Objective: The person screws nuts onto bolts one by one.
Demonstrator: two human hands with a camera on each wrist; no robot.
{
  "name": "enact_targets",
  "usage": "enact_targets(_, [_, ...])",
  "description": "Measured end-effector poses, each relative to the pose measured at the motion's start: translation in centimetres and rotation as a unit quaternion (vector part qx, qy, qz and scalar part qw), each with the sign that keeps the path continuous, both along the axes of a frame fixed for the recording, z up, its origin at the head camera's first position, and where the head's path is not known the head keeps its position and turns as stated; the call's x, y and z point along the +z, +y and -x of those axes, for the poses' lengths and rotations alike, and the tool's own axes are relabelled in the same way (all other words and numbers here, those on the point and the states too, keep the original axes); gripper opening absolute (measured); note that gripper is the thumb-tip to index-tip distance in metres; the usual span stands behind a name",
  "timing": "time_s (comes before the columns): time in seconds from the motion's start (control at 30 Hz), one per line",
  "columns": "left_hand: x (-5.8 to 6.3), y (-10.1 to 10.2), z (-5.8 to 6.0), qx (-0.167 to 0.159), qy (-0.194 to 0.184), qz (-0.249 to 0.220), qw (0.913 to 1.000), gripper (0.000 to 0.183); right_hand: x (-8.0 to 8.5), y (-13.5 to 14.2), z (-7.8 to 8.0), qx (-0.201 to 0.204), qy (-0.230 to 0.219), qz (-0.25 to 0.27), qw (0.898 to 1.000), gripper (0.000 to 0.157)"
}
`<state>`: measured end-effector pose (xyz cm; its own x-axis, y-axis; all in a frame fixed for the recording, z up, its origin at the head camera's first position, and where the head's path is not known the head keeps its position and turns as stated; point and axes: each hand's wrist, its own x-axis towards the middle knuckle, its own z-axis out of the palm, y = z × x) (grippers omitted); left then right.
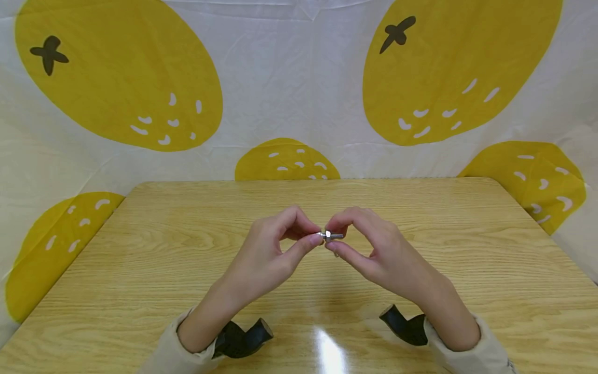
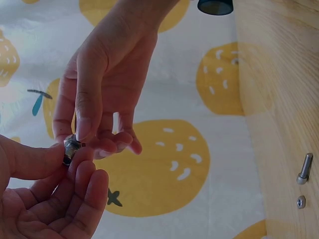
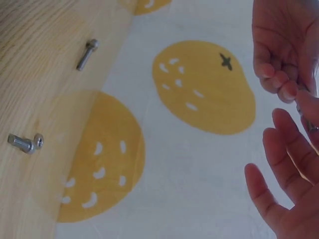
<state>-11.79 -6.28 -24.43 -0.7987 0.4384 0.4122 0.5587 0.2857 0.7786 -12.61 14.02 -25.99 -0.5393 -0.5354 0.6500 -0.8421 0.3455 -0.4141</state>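
Before me in the head view, a small silver bolt (image 1: 338, 236) lies level between both hands, its threaded shank pointing right. My left hand (image 1: 271, 249) pinches its left end between thumb and forefinger, covering most of that end. Around the shank sits a hex nut (image 1: 328, 236). My right hand (image 1: 383, 249) holds the nut between thumb and forefinger tips, the other fingers loosely bent. In the left wrist view, the joined bolt and nut (image 2: 73, 143) are partly covered by fingertips.
On the wooden table (image 1: 163, 249), the left wrist view shows a loose bolt (image 2: 305, 169) and a nut (image 2: 301, 202). The right wrist view shows a bolt (image 3: 87, 55), plus a short bolt (image 3: 21, 143) beside a nut (image 3: 39, 141). A fruit-printed cloth (image 1: 289, 78) hangs behind.
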Motion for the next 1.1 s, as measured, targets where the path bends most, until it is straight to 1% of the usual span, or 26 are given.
enact_targets(0.23, [-0.06, -0.02, 0.04, -0.002, 0.007, 0.001, 1.0, 0.007, 0.02, 0.02, -0.05, -0.002, -0.006, 0.0, 1.0, 0.022])
enact_targets(0.47, [-0.13, 0.04, 0.04, -0.006, 0.006, 0.003, 1.0, 0.007, 0.02, -0.25, 0.03, -0.007, -0.02, -0.009, 1.0, 0.008])
enact_targets(0.67, [-0.2, 0.16, 0.02, -0.005, 0.002, 0.007, 1.0, 0.006, -0.17, -0.2, 0.13, -0.028, -0.027, -0.024, 0.999, 0.012])
enact_targets(0.77, [-0.17, 0.14, 0.03, -0.004, 0.001, 0.006, 1.0, 0.006, -0.1, -0.09, 0.02, -0.029, -0.035, -0.019, 0.999, 0.006])
enact_targets(0.8, [-0.14, 0.13, 0.03, -0.003, 0.0, 0.005, 1.0, 0.006, -0.08, -0.06, -0.02, -0.028, -0.035, -0.014, 0.999, 0.008])
enact_targets(0.87, [-0.11, 0.09, 0.04, -0.001, 0.0, 0.005, 1.0, 0.006, 0.01, 0.0, -0.12, -0.023, -0.038, -0.005, 0.999, 0.019])
enact_targets(0.93, [-0.09, 0.06, 0.06, 0.001, 0.001, 0.006, 1.0, 0.006, 0.01, 0.01, -0.12, -0.017, -0.028, 0.003, 0.999, 0.028])
enact_targets(1.0, [-0.07, 0.02, 0.06, 0.002, 0.002, 0.007, 1.0, 0.007, 0.01, 0.01, -0.08, -0.01, -0.02, 0.008, 1.0, 0.03])
enact_targets(1.1, [-0.03, -0.01, 0.05, 0.001, 0.002, 0.005, 1.0, 0.007, -0.01, 0.0, -0.01, -0.002, -0.01, 0.009, 1.0, 0.029])
